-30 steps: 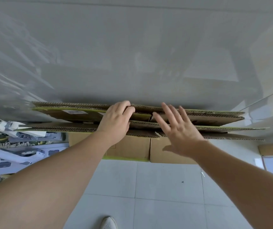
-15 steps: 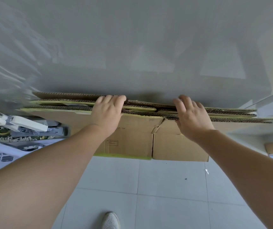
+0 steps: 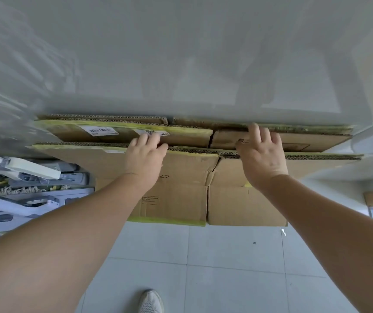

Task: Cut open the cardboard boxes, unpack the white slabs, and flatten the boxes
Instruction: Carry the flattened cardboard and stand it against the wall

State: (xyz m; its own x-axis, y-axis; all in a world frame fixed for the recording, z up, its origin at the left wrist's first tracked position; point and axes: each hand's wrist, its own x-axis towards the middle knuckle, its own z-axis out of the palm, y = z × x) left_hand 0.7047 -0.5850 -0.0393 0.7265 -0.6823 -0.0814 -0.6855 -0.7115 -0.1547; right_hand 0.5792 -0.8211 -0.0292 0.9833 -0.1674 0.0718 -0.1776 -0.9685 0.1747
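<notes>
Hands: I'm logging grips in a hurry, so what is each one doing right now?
Left hand: fingers curled over a flattened cardboard box.
Right hand: fingers hooked over the top edge of the cardboard stack.

Flattened boxes (image 3: 181,163): brown corrugated cardboard, matt and a little rough; the fluted core is exposed along the cut edges.
Tape (image 3: 167,220): yellow-green strips along the box edges, slightly shiny where light is caught.
Labels (image 3: 101,131): white paper stickers, smooth, printed with black barcodes.
Wall (image 3: 181,64): pale grey, smooth, with a soft sheen in which blurred reflections are seen.
Floor (image 3: 226,279): light grey tiles, smooth and semi-gloss, divided by thin grout lines.
Shoe (image 3: 150,301): pale woven mesh cloth, matt.
White parts (image 3: 23,170): hard moulded plastic by the look, smooth and satin-finished.
</notes>
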